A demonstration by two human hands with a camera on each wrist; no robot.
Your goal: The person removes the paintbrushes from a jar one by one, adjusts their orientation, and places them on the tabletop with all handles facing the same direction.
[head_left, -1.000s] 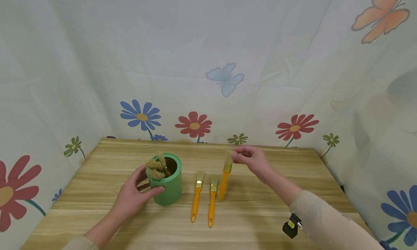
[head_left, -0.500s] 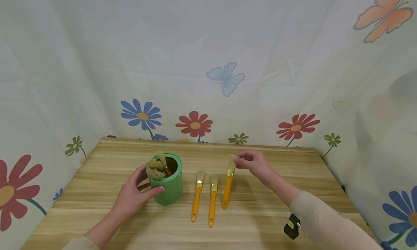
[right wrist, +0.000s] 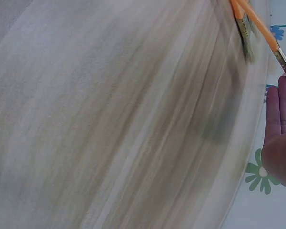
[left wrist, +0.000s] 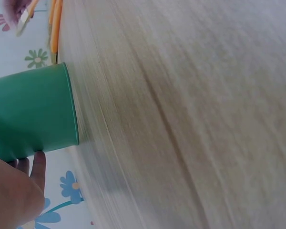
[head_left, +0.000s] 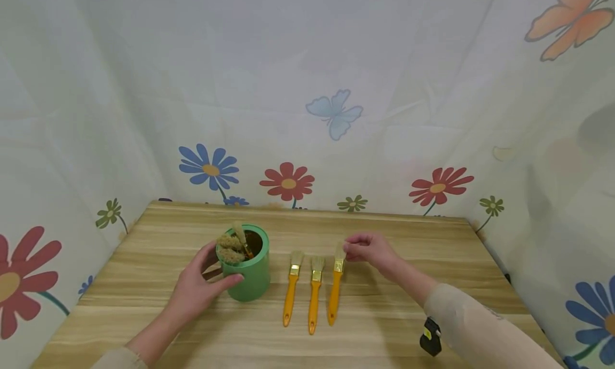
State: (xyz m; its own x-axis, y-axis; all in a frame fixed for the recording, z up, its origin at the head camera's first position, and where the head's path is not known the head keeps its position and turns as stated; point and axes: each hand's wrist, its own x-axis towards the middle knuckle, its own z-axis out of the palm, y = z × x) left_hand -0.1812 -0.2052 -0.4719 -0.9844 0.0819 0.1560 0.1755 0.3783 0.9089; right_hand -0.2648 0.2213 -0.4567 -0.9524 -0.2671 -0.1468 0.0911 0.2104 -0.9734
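My left hand (head_left: 199, 281) grips the left side of a green can (head_left: 252, 281), which also shows in the left wrist view (left wrist: 33, 112). Two tan fuzzy clumps (head_left: 230, 250) and a paintbrush (head_left: 244, 242) with pale bristles stick out of its mouth. My right hand (head_left: 372, 251) pinches another paintbrush (head_left: 334, 294) by its bristles, the orange handle pointing toward me. In the right wrist view that paintbrush (right wrist: 264, 31) slants, its bristle end raised off the table. Two similar paintbrushes, a middle one (head_left: 314, 299) and a left one (head_left: 291, 291), lie beside it.
The wooden table (head_left: 384, 326) ends at the back against a pale cloth (head_left: 269, 91) printed with flowers and butterflies. Cloth also rises on both sides. A small black device (head_left: 431, 337) is at the right sleeve (head_left: 475, 321).
My right hand has come toward me and lowered the pinched paintbrush into line right of the other two. The left hand and can stay in place.
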